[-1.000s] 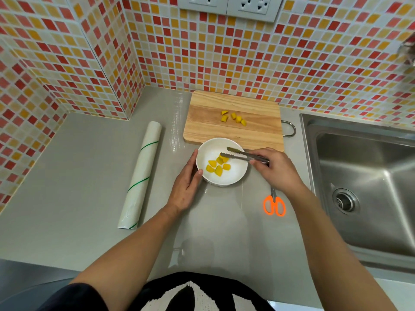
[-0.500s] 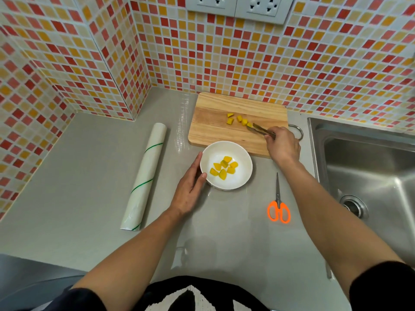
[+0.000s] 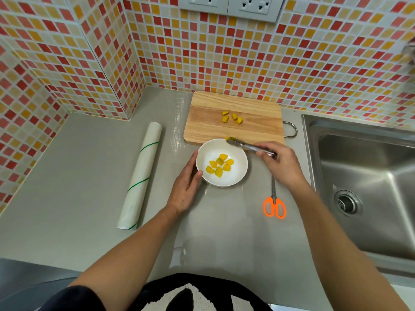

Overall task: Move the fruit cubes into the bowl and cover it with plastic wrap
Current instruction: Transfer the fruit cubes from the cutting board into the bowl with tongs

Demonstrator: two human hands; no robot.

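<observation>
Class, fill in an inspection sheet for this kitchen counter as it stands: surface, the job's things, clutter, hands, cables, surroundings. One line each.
Surface: grey counter, bare patches look clean.
Job's things: white bowl holds about seven fruit cubes; four cubes remain on the cutting board; tongs carry one cube at the bowl's far rim; plastic wrap roll lies unused, left of the bowl.
Clutter: orange-handled scissors right of the bowl.
Hands: left hand steadies the bowl's side; right hand squeezes the tongs.
Cables: nothing seen.
Surroundings: tiled wall, two sockets, steel sink at right.
</observation>
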